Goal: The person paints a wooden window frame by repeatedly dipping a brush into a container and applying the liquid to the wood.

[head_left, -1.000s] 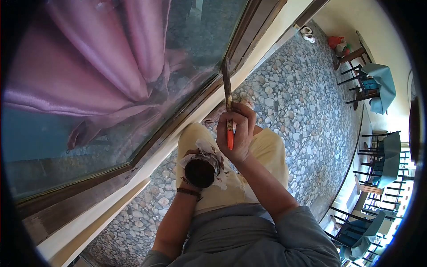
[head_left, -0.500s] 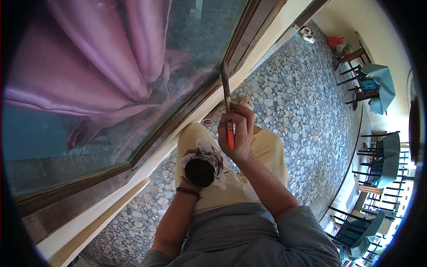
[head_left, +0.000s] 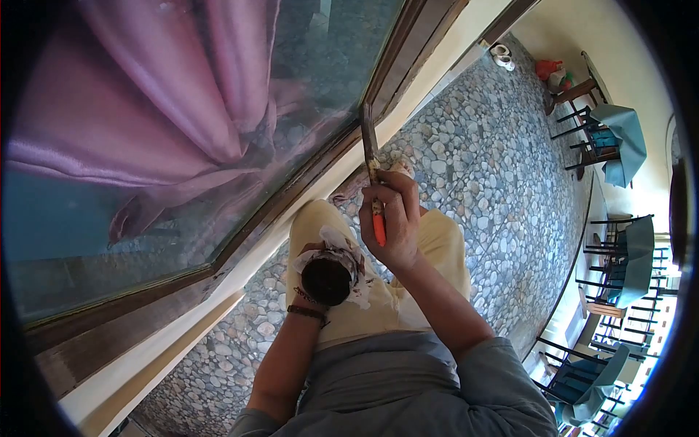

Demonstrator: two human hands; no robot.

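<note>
My left hand [head_left: 309,255] is wrapped round a dark-filled cup [head_left: 325,281], which has a smeared white cloth [head_left: 342,247] about its rim, above my lap. My right hand [head_left: 392,218] grips a brush [head_left: 370,142] with an orange handle end. The brush's tip touches or nearly touches the brown window frame [head_left: 291,193] near its corner. Pink fabric [head_left: 167,87] hangs behind the glass.
A pebble-patterned floor [head_left: 480,182] stretches to the right. Chairs with green-grey covers [head_left: 619,138] line the far right side. White shoes [head_left: 502,57] and a red bag [head_left: 547,69] lie near the top right wall.
My right hand has shifted very slightly down and to the right, and the brush is angled a little differently. My left hand and the cup have hardly moved.
</note>
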